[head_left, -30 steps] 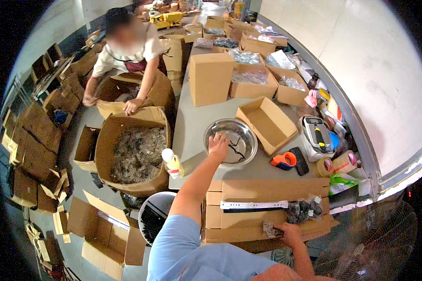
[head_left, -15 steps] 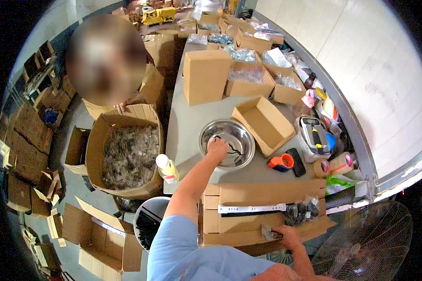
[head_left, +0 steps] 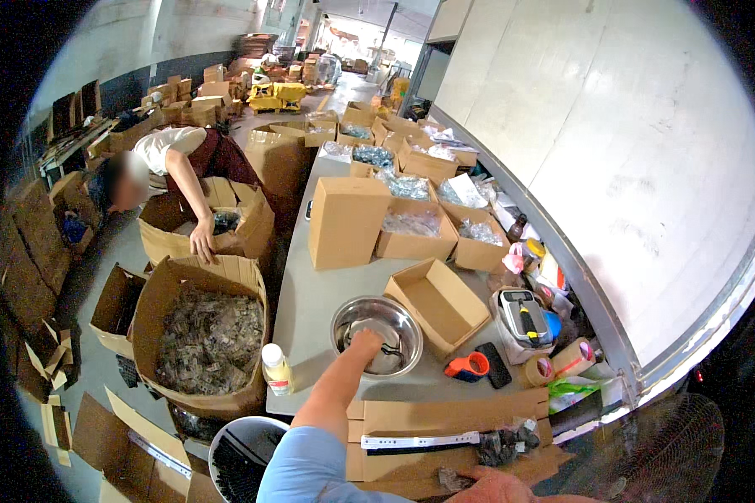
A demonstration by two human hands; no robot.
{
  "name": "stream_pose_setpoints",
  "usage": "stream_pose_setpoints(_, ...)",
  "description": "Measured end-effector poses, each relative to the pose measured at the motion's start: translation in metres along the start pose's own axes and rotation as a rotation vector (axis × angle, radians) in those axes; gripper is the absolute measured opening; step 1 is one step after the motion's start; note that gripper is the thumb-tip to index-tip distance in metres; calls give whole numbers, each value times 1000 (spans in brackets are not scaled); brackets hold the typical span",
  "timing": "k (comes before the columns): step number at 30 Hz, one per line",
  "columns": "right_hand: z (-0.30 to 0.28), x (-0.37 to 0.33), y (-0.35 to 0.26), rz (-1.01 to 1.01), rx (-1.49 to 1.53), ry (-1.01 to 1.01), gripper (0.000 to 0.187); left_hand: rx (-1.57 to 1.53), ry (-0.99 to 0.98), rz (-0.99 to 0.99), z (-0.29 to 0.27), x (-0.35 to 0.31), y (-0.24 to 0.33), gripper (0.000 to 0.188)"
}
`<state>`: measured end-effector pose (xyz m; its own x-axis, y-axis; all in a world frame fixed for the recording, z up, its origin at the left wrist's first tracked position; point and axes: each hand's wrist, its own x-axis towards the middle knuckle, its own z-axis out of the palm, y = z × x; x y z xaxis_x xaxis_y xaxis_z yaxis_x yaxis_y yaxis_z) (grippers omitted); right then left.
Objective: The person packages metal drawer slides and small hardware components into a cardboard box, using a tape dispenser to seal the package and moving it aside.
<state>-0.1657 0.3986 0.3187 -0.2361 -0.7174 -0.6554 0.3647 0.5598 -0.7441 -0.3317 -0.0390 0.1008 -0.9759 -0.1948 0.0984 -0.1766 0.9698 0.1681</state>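
Observation:
My left hand (head_left: 364, 344) reaches down into a shiny metal bowl (head_left: 341, 314), its fingers curled. What they grip, if anything, is hidden. Beside them in the bowl lies a thin black curved strip (head_left: 391, 352). At the lower edge, my right hand (head_left: 497, 484) is closed on a small clear plastic bag (head_left: 455, 479) with dark contents. Flattened cardboard (head_left: 453, 411) lies in front of me. It carries a white slotted rail (head_left: 419, 441) with a black strip along it, plus a heap of small dark bags (head_left: 505, 446) at the rail's right end.
An open cardboard box (head_left: 438, 303) and an orange tape dispenser (head_left: 468, 366) sit right of the bowl. A bottle (head_left: 277, 369) stands at the table's left edge. Left of it is a large carton (head_left: 155, 335) of small bags; a co-worker (head_left: 189, 172) bends over another carton.
The view has tilted up, showing more of the room. My left hand remains in the bowl, and my right hand is still at the small bag. The co-worker's arm now shows at the cartons.

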Motion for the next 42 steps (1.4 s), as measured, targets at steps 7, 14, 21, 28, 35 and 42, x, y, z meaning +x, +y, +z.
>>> stream_pose_setpoints(7, -76, 46, 92, 13, -1267, 334, 54, 83, -448, 69, -39, -17, -2, 29)
stream_pose_setpoints(14, -77, 44, 107, -266, -1199, 488, 64, 32, 127, -485, -38, -27, -32, 28)
stream_pose_setpoints(21, -61, 40, 102, -117, -1213, 533, 67, -230, 137, -326, -95, -66, 12, 29)
stream_pose_setpoints(28, -95, 52, 132, -289, -1275, 469, 60, -222, -53, -121, -98, -137, 59, 19)
stream_pose_setpoints(35, -84, 47, 119, -175, -1210, 467, 55, -112, -20, -230, -88, -122, 46, 20)
stream_pose_setpoints(42, -100, 57, 141, -285, -1271, 490, 54, -201, 123, -242, -103, -131, 73, 17)
